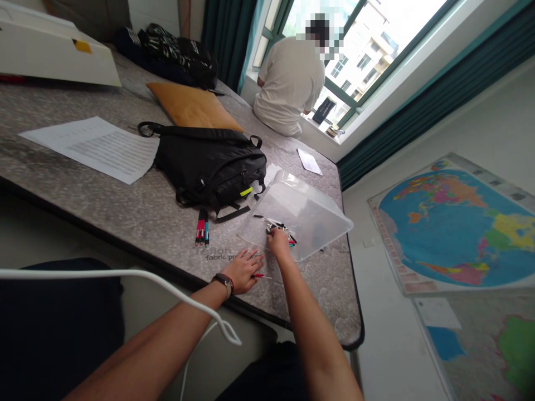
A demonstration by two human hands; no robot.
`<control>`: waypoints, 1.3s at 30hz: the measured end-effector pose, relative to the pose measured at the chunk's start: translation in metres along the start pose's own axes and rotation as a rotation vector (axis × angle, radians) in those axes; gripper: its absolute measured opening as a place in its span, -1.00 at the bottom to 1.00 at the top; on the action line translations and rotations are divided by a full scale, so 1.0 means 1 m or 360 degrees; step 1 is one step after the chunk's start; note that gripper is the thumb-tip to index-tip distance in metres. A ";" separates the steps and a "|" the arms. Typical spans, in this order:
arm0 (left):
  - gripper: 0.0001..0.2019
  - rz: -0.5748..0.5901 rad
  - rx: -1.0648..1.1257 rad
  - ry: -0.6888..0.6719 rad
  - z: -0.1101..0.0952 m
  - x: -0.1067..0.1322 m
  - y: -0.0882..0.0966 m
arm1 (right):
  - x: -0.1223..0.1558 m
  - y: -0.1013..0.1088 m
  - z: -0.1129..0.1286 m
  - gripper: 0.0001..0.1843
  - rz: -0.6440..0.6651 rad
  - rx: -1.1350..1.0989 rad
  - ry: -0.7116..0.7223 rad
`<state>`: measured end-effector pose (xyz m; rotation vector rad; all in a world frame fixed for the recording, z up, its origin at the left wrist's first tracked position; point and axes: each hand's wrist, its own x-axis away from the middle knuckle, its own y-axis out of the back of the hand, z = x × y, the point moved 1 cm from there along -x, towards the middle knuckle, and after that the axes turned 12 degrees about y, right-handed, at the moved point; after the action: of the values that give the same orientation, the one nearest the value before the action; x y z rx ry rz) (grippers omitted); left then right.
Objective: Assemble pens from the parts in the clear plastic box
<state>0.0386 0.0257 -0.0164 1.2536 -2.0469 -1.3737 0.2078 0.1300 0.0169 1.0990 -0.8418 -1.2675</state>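
My left hand (246,269) lies flat on the grey mattress surface (137,217), fingers spread, beside a thin red pen (262,276). A watch and a red band sit on that wrist. My right hand (278,243) reaches into a clear plastic bin (311,214) and its fingers close around small pens or pen parts (279,226) lying inside. Three pens (202,227), red and teal, lie together on the mattress left of the bin.
A black backpack (209,161) lies behind the pens, an orange cushion (190,106) and printed sheets (96,146) further back. Another person (290,83) sits at the window. A white cable (125,275) crosses my lap. World maps (455,223) lie on the floor at right.
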 end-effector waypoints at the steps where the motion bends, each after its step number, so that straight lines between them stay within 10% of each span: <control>1: -0.48 0.0005 0.0001 -0.0001 0.000 0.000 0.000 | 0.000 -0.001 0.000 -0.77 -0.0005 -0.0001 -0.0004; 8: -0.48 0.0006 0.0030 -0.0011 0.001 0.000 -0.001 | 0.022 0.020 -0.007 -0.54 -0.0310 -0.0544 0.0031; 16: -0.47 -0.0014 0.0021 -0.0016 0.000 0.000 -0.002 | 0.092 0.025 -0.003 -0.62 -0.0344 -0.1999 -0.0529; 29: -0.46 -0.0023 0.0000 -0.0023 -0.002 0.000 0.000 | 0.102 -0.012 0.028 -0.70 -0.0316 -0.1092 -0.0082; 39: -0.44 -0.0004 0.0014 -0.0013 0.000 0.000 -0.002 | 0.148 0.081 0.048 -0.60 -0.0815 -0.1378 -0.0066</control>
<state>0.0396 0.0253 -0.0185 1.2565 -2.0596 -1.3748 0.2081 -0.0268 0.0950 0.5776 0.0311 -1.8324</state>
